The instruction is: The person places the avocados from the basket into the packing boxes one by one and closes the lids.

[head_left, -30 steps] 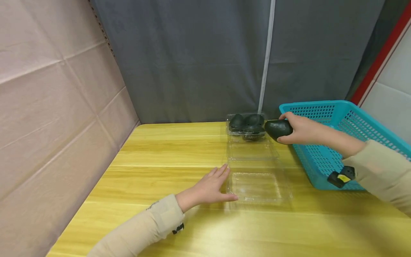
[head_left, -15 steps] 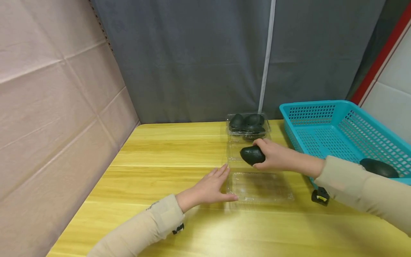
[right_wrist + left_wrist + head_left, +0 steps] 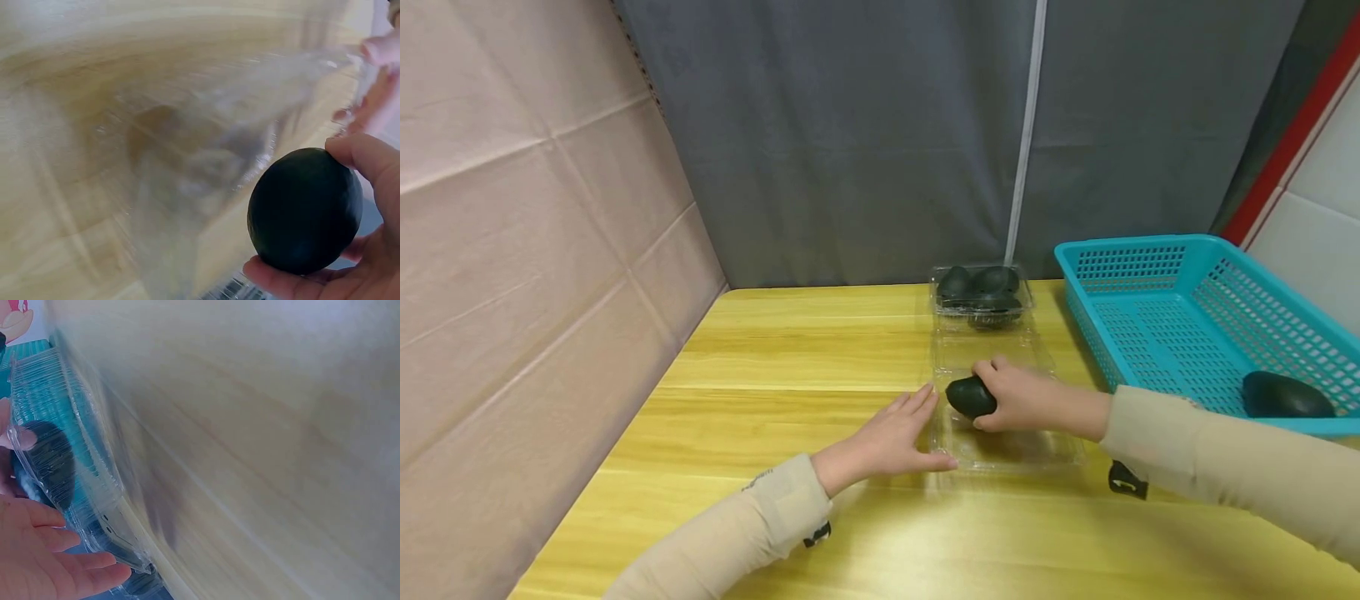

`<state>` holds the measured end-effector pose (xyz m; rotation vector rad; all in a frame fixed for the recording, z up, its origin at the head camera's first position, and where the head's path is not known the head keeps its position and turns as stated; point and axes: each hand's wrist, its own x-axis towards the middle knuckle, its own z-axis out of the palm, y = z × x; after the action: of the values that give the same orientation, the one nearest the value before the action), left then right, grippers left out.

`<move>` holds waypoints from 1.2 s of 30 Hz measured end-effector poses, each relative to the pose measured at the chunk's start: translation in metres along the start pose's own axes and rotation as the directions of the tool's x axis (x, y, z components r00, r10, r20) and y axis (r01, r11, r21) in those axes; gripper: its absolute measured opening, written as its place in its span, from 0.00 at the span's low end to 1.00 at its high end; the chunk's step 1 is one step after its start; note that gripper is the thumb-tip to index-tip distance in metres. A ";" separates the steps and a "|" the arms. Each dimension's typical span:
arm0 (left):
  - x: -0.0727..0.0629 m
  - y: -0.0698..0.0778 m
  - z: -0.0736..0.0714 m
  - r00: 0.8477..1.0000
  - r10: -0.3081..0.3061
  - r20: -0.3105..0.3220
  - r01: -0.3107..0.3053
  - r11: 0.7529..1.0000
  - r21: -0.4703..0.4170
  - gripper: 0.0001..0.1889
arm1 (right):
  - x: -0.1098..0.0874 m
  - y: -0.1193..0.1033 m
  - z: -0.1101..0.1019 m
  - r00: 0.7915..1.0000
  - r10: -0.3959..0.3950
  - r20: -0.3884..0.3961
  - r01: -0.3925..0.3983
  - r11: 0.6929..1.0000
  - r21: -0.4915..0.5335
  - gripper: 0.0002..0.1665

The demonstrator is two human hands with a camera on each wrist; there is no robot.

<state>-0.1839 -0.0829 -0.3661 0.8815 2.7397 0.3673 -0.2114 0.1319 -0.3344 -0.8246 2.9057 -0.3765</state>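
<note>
A dark green avocado (image 3: 970, 397) is gripped by my right hand (image 3: 1026, 398) over the near half of an open clear plastic clamshell box (image 3: 1022, 454). In the right wrist view the thumb and fingers curl round the avocado (image 3: 305, 211). My left hand (image 3: 891, 437) lies at the box's left edge, fingers straight and spread, holding nothing. Through the clear wall in the left wrist view, the dark avocado (image 3: 53, 464) shows beside the left fingers. Behind the open box, another clear box (image 3: 981, 292) contains several avocados.
A turquoise plastic basket (image 3: 1078, 325) stands at the right, with one avocado (image 3: 1287, 395) visible inside near its front wall. The wooden table (image 3: 805, 350) meets a grey curtain (image 3: 850, 150) at the back and a pinkish covered wall (image 3: 535, 275) on the left.
My right hand has carried the avocado from beside the basket, leftward and nearer, to over the clear box. The avocado in the basket has come into view. My left hand has stayed put.
</note>
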 end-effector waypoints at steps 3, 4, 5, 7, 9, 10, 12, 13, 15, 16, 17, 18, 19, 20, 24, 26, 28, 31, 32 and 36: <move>0.000 0.000 0.000 1.000 0.001 0.003 -0.001 1.000 0.000 0.50 | 0.001 -0.001 0.005 1.000 -0.006 0.010 0.006 1.000 -0.004 0.33; 0.000 0.000 0.000 1.000 0.001 0.004 -0.001 1.000 -0.002 0.50 | 0.002 -0.001 0.007 1.000 -0.005 0.015 0.006 1.000 -0.003 0.32; 0.000 0.000 0.000 1.000 0.001 0.005 -0.001 1.000 -0.001 0.50 | 0.002 -0.001 0.009 1.000 -0.007 0.019 0.007 1.000 -0.002 0.33; 0.000 -0.001 0.000 1.000 0.000 0.005 0.000 1.000 0.000 0.50 | 0.003 -0.002 0.011 1.000 -0.013 0.023 0.013 1.000 0.003 0.33; 0.000 -0.001 -0.001 1.000 0.000 0.003 0.000 1.000 -0.001 0.50 | 0.003 -0.002 0.014 0.999 -0.004 0.032 0.003 1.000 0.006 0.33; 0.000 0.000 -0.001 1.000 0.000 0.003 0.000 1.000 -0.001 0.50 | 0.003 -0.003 0.015 0.999 -0.001 0.033 0.001 1.000 0.006 0.33; 0.000 0.000 -0.001 1.000 0.001 0.003 -0.001 1.000 -0.001 0.50 | 0.003 -0.004 0.016 0.999 0.006 0.040 -0.006 1.000 0.010 0.33; 0.000 0.000 -0.001 1.000 0.000 0.003 0.000 1.000 -0.002 0.50 | 0.003 -0.005 0.017 0.999 0.007 0.043 -0.008 1.000 0.011 0.32; 0.000 0.000 0.000 1.000 0.001 0.003 -0.001 1.000 -0.003 0.50 | 0.003 -0.005 0.018 0.999 0.012 0.047 -0.013 1.000 0.013 0.32; 0.000 0.001 0.000 1.000 0.001 0.004 -0.001 1.000 -0.004 0.50 | 0.002 -0.006 0.019 0.999 0.012 0.047 -0.013 1.000 0.016 0.32; 0.000 0.001 0.000 1.000 0.001 0.003 -0.001 1.000 -0.003 0.50 | 0.002 -0.006 0.019 0.999 0.011 0.046 -0.012 1.000 0.019 0.32; 0.000 0.001 0.000 1.000 0.002 0.003 -0.002 1.000 -0.003 0.50 | 0.002 -0.006 0.020 0.999 0.008 0.044 -0.009 1.000 0.021 0.32; 0.000 0.001 0.000 1.000 0.002 0.002 -0.002 1.000 -0.003 0.50 | 0.002 -0.005 0.021 0.999 0.009 0.044 -0.010 1.000 0.021 0.32; 0.000 0.002 0.000 1.000 0.003 0.002 -0.003 1.000 -0.003 0.50 | 0.002 -0.005 0.021 0.999 0.007 0.043 -0.007 1.000 0.016 0.33; 0.000 0.002 0.000 1.000 0.001 -0.001 -0.001 1.000 0.001 0.50 | 0.002 -0.004 0.023 0.998 -0.008 0.058 0.011 0.999 -0.045 0.36; 0.000 0.002 0.000 1.000 0.001 -0.001 -0.001 1.000 0.003 0.49 | 0.002 -0.003 0.023 0.998 -0.020 0.058 0.025 0.995 -0.095 0.38; 0.000 0.001 0.000 1.000 0.002 -0.003 -0.002 1.000 0.007 0.49 | 0.002 -0.004 0.023 0.998 -0.033 0.046 0.039 0.989 -0.141 0.38; 0.000 0.001 -0.001 1.000 0.004 -0.007 -0.004 1.000 0.015 0.49 | 0.001 -0.004 0.023 0.998 -0.053 0.020 0.056 0.978 -0.201 0.38; 0.000 0.001 -0.001 1.000 0.003 -0.008 -0.003 1.000 0.018 0.49 | 0.001 -0.004 0.023 0.998 -0.059 0.014 0.060 0.976 -0.211 0.39; -0.001 0.002 -0.001 1.000 0.001 -0.010 -0.001 1.000 0.023 0.49 | 0.000 -0.003 0.020 0.998 -0.066 0.005 0.065 0.974 -0.215 0.41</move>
<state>-0.1829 -0.0819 -0.3643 0.8895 2.7579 0.3417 -0.2071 0.1256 -0.3525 -0.9508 2.9638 -0.0671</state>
